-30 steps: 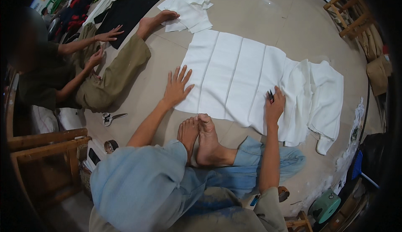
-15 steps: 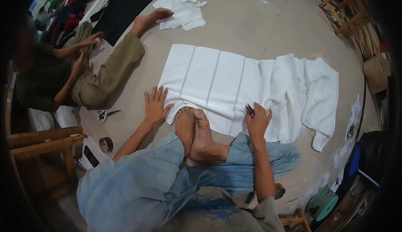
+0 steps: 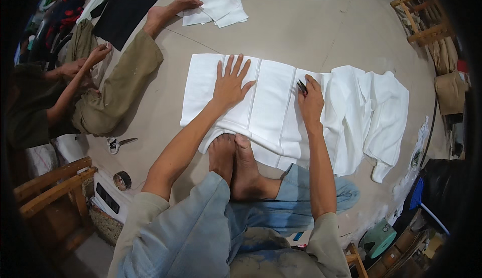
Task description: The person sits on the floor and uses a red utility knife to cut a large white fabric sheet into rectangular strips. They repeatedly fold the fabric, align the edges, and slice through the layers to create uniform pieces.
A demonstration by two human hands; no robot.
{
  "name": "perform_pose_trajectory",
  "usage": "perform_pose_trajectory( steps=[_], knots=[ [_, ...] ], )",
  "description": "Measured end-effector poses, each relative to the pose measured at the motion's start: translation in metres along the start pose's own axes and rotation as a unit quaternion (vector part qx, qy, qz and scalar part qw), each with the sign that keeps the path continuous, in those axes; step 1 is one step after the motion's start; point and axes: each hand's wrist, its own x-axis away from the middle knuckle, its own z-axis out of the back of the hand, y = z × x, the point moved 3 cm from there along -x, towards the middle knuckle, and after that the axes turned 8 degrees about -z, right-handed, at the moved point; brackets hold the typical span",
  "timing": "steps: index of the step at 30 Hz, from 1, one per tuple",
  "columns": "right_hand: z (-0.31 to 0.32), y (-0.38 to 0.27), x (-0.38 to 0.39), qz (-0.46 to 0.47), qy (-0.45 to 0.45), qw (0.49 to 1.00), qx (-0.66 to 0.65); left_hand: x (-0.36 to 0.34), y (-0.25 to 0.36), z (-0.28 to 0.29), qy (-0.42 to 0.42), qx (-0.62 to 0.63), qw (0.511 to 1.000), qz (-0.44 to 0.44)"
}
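Observation:
A long white cloth [image 3: 273,92] with several parallel seam lines lies on the floor in front of me, flat at its left and bunched in loose folds at its right. My left hand [image 3: 231,88] rests palm down on the flat part, fingers spread, close to the far edge. In my right hand [image 3: 312,102] is a small pair of dark thread snips [image 3: 302,88], blades pointing up and left over a seam. My bare feet [image 3: 233,165] touch the cloth's near edge, which is rumpled there.
Scissors [image 3: 119,144] and a tape roll [image 3: 122,180] lie left, near a wooden stool [image 3: 56,180]. A co-worker sits far left, a foot [image 3: 186,4] touching white fabric pieces [image 3: 221,4]. Black cloth [image 3: 133,9] lies beyond. A green round object [image 3: 378,240] stands at lower right.
My left hand has moved from the cloth's left edge up and right onto its flat part. My right hand, still holding the snips, has shifted slightly farther away from me.

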Motion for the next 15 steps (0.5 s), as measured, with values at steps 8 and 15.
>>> perform_pose_trajectory(
  steps=[8,15],
  knots=[
    [-0.023,-0.023,0.035,-0.061,0.002,0.993,-0.100,0.035,-0.041,0.006,-0.039,-0.011,0.999,-0.009],
    [0.022,-0.040,0.054,-0.220,-0.029,0.900,-0.376,0.076,-0.115,0.043,-0.133,-0.091,0.985,0.063]
  ],
)
